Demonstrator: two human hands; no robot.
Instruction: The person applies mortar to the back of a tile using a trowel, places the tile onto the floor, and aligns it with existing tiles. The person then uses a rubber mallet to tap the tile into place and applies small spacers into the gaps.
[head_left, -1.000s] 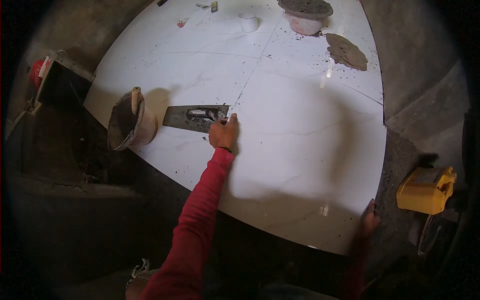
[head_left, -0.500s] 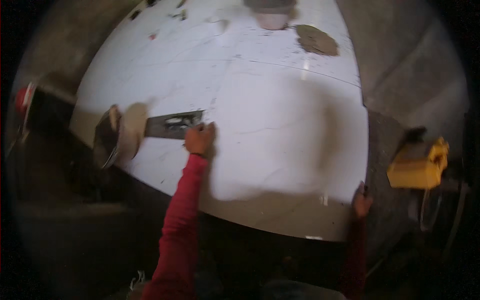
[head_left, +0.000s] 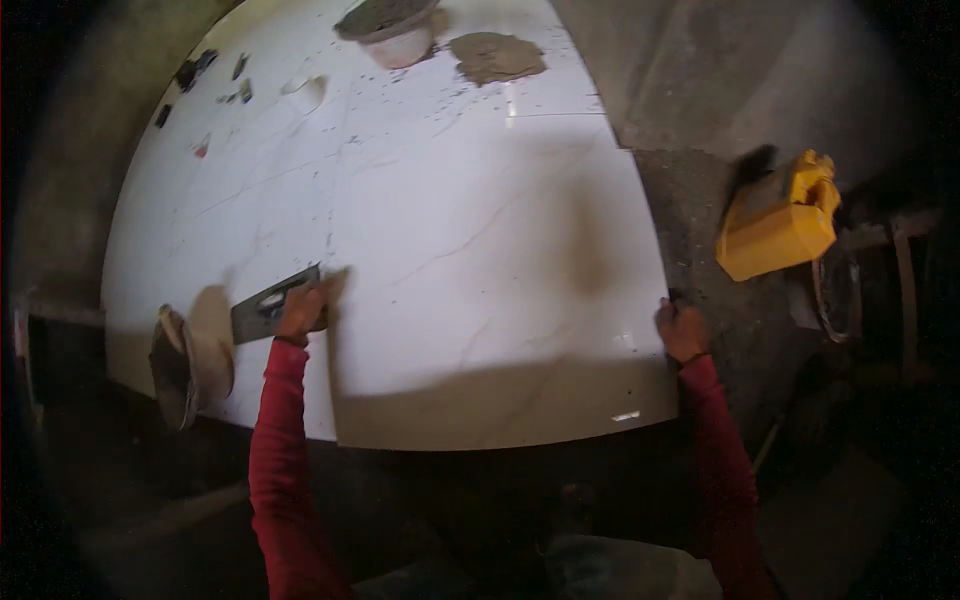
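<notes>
White marbled tile (head_left: 480,270), a large glossy slab, fills the middle of the view and lies on the floor, its near edge toward six o'clock. At its nine o'clock edge the left hand (head_left: 303,310) presses flat on the seam beside a dark metal trowel (head_left: 268,308); its grip is spread over the tile edge and the trowel's end, fingers bent, though whether it actually clasps the tool I cannot tell. At four o'clock the right hand (head_left: 681,330) curls its grip around the tile's right-hand corner edge, fingers hooked over the rim. Both arms wear red sleeves (head_left: 280,450) coming up from the lower edge.

Just beyond the trowel, at about eight o'clock, a round pan (head_left: 180,365) stands tipped on its side at the border of the neighbouring tiles. At twelve o'clock a bowl of grey mortar (head_left: 388,25) sits on the laid tiles, with a flat dab of mortar (head_left: 497,55) just beside it toward one o'clock. A yellow jerrycan (head_left: 780,215) lies on bare grey ground at two o'clock, well apart from the tile.
</notes>
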